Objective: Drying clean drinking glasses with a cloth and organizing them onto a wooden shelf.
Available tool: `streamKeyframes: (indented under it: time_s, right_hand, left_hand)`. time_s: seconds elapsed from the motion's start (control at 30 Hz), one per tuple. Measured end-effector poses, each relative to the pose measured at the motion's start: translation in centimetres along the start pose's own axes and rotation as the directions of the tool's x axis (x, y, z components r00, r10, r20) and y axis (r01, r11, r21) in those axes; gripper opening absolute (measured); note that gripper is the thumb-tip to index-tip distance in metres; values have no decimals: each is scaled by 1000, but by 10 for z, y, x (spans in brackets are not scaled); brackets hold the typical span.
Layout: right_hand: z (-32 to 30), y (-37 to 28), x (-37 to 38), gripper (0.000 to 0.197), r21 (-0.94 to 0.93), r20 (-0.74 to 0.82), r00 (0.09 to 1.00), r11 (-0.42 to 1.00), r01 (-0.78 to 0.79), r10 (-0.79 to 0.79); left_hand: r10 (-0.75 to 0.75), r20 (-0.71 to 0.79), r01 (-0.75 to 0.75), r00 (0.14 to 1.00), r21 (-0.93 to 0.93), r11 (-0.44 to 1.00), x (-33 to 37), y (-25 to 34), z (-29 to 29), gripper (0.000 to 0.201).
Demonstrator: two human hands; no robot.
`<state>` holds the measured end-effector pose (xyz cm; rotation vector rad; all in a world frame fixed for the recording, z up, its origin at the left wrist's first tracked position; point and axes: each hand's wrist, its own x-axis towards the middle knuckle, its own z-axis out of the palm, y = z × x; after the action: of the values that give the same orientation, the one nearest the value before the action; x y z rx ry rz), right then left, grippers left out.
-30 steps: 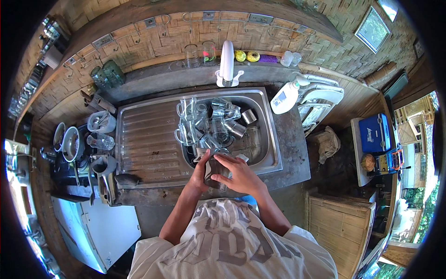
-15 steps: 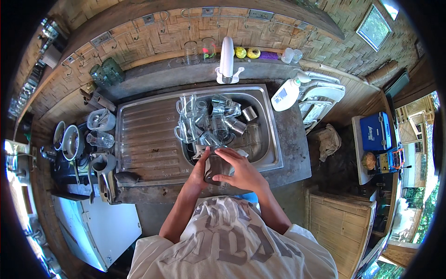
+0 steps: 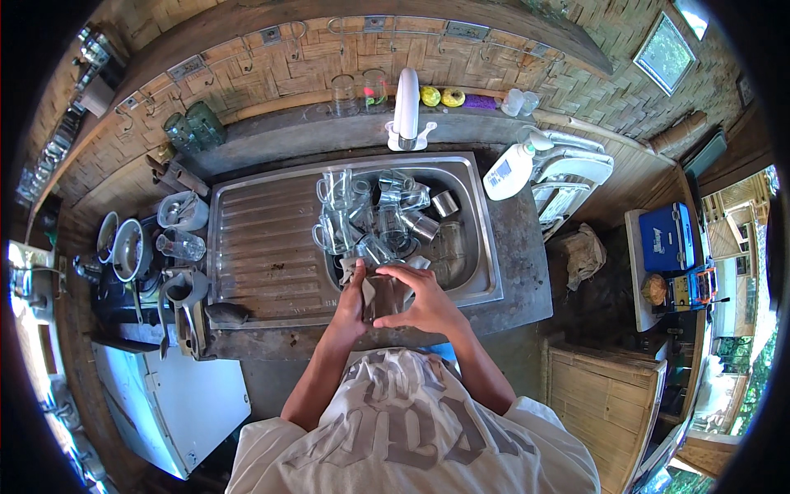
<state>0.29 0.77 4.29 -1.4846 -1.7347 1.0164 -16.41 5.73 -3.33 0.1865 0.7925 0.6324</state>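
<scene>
Both hands (image 3: 429, 303) hold a clear, straight-sided glass (image 3: 384, 300) and crumpled pale cloth (image 3: 369, 290).

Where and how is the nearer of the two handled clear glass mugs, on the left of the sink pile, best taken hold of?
Probably by its handle, coming from the left: the loop juts out toward the ribbed steel drainboard, while other glassware crowds the mug's right side.

From my distant place I watch the left hand (image 3: 350, 303) and right hand (image 3: 429, 303) hold a clear drinking glass (image 3: 385, 301) with a pale cloth (image 3: 368, 290). Glass mugs (image 3: 335, 191) are heaped at the stainless-steel sink (image 3: 263, 235), before a white faucet (image 3: 406, 107).
</scene>
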Motion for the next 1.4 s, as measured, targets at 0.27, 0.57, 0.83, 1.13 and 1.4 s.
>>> streamKeyframes:
  time_s: [0.27, 0.57, 0.83, 1.13, 1.4]
  right_hand:
    - [13, 23, -6, 84, -120, -108, 994, 993, -19, 6]
    - [13, 19, -9, 83, -146, -121, 991, 986, -75, 57]
    - [5, 4, -6, 82, 79, -14, 999, 996, -43, 44]
    - [15, 20, -11, 84, -211, -124, 988, 970, -120, 96]
    - [11, 11, -4, 80, -80, -147, 989, 996, -47, 35]
  left_hand:
    - [94, -29, -75, 995, 399, 914, -11, -2, 12, 50]
    - [25, 40, -43, 999, 547, 836, -15, 5, 14, 46]
    - [-65, 90, 53, 994, 130, 990, 0, 0, 0, 54]
    - [132, 101, -160, 986, 365, 917, -33, 9, 35, 75]
    - [161, -57, -104, 985, 545, 832, -17, 1, 16, 67]
